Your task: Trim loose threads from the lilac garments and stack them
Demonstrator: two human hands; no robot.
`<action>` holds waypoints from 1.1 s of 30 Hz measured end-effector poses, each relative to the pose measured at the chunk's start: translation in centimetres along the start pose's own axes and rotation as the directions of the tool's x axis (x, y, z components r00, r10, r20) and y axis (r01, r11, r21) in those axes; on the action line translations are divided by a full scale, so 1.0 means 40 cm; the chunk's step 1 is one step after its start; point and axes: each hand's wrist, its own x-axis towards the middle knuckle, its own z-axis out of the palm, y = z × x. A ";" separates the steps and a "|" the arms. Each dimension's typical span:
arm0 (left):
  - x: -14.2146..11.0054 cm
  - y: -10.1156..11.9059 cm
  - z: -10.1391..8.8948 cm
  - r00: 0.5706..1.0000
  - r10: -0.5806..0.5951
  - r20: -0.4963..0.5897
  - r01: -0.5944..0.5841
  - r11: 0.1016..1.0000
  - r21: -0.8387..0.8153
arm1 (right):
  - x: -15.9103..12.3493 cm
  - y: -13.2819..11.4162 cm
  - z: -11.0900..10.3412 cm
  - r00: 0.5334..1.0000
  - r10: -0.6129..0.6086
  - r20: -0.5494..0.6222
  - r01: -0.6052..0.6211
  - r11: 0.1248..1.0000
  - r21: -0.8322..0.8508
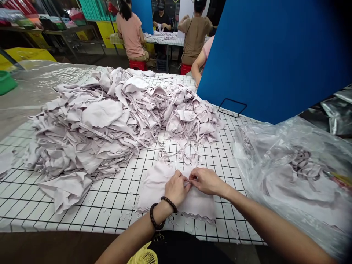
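A pale pinkish-grey fabric piece (154, 179) with a scalloped front edge lies flat on the grid-patterned table in front of me. My left hand (177, 186), with dark beads at its wrist, rests on it with fingers pinched together. Close against it, my right hand (205, 180) is also closed in a pinch. Their fingertips meet at a small bit of the cloth near its middle. Just beyond lie loose narrow fabric strips (188, 157). A large heap of the same fabric (101, 124) stands to the far left.
On the right sits a clear plastic bag (253, 161) with fabric inside. A big blue panel (264, 55) rises at the back right, near a black wire stand (233, 108). Small scraps dot the grid tablecloth (110, 198). Several people sit at tables beyond.
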 end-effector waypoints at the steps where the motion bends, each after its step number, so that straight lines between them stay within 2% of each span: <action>1: 0.000 0.000 0.000 1.000 -0.001 0.000 0.001 1.000 -0.002 | 0.000 -0.002 0.000 1.000 0.000 0.000 0.000 1.000 -0.017; 15: 0.000 -0.010 0.008 1.000 0.021 -0.023 -0.022 0.999 -0.029 | 0.000 -0.019 -0.001 0.997 -0.078 0.024 0.081 0.973 -0.216; 21: 0.000 -0.006 -0.004 0.999 0.042 0.003 -0.042 0.999 0.005 | -0.010 -0.055 0.013 0.986 -0.147 0.078 0.167 0.881 -0.442; 25: 0.001 -0.004 -0.012 0.999 0.044 0.025 -0.045 0.999 0.024 | -0.001 -0.075 0.028 0.974 -0.192 0.121 0.227 0.817 -0.530; 28: 0.001 -0.005 -0.012 0.999 0.046 0.018 -0.046 0.999 0.010 | 0.013 -0.074 0.019 0.965 -0.203 0.165 0.259 0.817 -0.515; 33: -0.004 -0.001 -0.013 1.000 0.007 0.012 -0.006 0.999 -0.035 | 0.029 -0.037 -0.023 0.965 -0.160 0.206 0.229 0.899 -0.373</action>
